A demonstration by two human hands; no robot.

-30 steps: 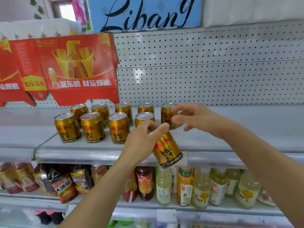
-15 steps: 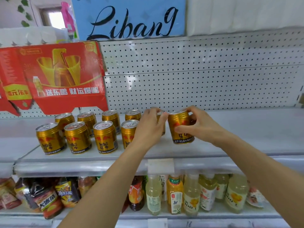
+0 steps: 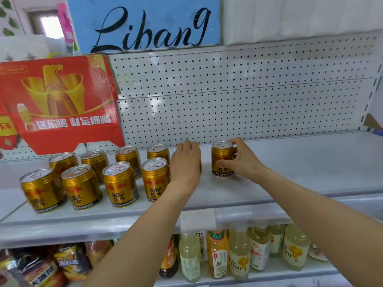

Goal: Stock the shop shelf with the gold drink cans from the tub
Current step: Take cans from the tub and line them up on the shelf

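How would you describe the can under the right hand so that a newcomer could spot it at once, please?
Find the grey shelf below the perforated back panel. A block of gold cans fills its left part. The can in question stands apart to their right, upright, gripped by the right hand.

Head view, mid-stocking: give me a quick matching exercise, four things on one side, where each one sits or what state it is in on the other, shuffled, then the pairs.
Things:
1. right hand
2. left hand
3. red carton
4. pale drink bottles

Places or states:
A. on the lower shelf
B. leaning against the pegboard behind the can rows
C. fingers curled round a lone upright gold can
D. draped over a can at the right end of the rows, hiding it

Pairs: 1-C, 2-D, 3-B, 4-A
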